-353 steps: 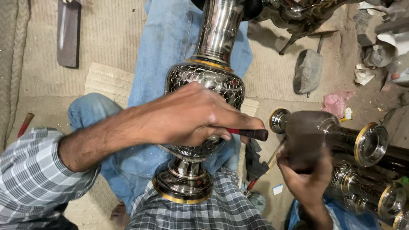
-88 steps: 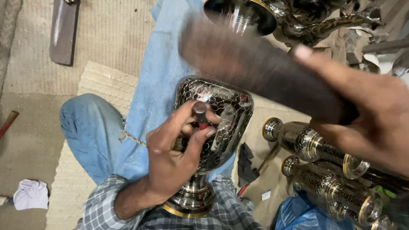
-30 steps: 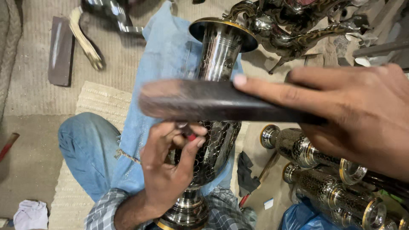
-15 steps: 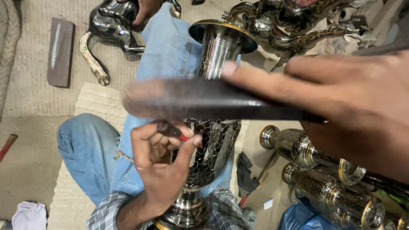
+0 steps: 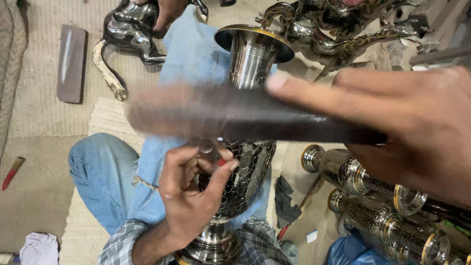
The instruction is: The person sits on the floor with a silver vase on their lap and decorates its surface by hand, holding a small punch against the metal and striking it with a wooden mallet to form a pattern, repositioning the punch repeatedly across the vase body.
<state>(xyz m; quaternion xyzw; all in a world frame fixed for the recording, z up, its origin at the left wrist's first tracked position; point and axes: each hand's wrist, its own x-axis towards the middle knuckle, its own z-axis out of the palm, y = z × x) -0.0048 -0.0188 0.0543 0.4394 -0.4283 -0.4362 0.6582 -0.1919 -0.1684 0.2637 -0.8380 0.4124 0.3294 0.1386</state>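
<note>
We note the left hand [image 5: 189, 196] pinching a punch [image 5: 216, 158] against the upright vase [image 5: 248, 162]; the right hand [image 5: 407, 127] clasps a bar [image 5: 235, 115] crosswise above.

Tall silver metal vase [image 5: 248, 147], stood upright between the knees, foot at the lap, mouth pointing away. Flared dark mouth edged with a gold rim, ribbed shiny neck below it, bulging belly covered in a dark net-like engraved pattern, stepped polished foot at the bottom. Small punch tool [image 5: 212, 149] with a rounded metal head and a bit of red on the shank, pressed against the vase's belly, near its upper left side. Long dark flat bar [image 5: 245, 115], blurred, lying crosswise in front of the vase's neck, above the punch tool.
</note>
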